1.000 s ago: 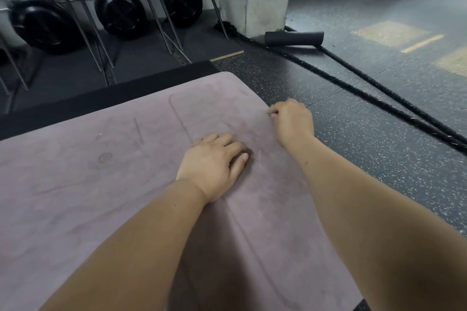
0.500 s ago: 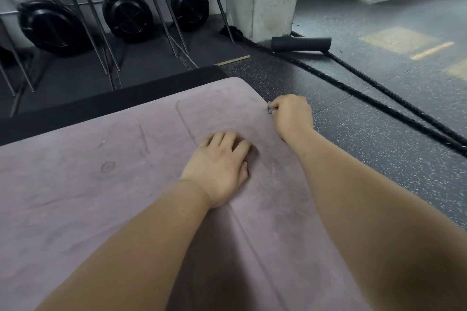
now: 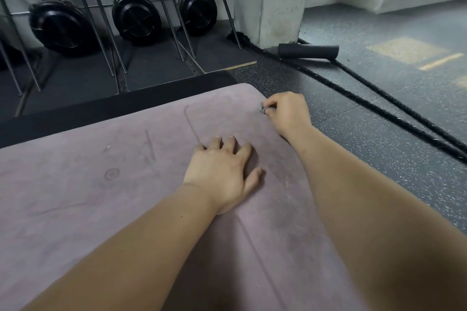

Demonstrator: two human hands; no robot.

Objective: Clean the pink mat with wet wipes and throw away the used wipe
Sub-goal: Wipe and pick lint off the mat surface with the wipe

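pink mat point(image 3: 101, 209) lies flat on the gym floor point(image 3: 379, 171), far corner toward the pillar point(image 3: 273, 2), long axis cut off, left hand point(image 3: 222, 179) flat on it with fingers spread, right hand point(image 3: 285, 113) pinching a grey scrap point(image 3: 264, 109) by the edge, ropes point(image 3: 353, 96) alongside.

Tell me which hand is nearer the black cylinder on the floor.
Right. The right hand, pinching a grey scrap, sits on the pink mat near its far corner, toward the black cylinder; the left hand lies flat farther back.

Left hand point(image 3: 222, 174) lay flat, palm down, fingers spread; right hand point(image 3: 288, 113) reached further ahead, fingers curled, pinching a small grey scrap point(image 3: 264, 109).
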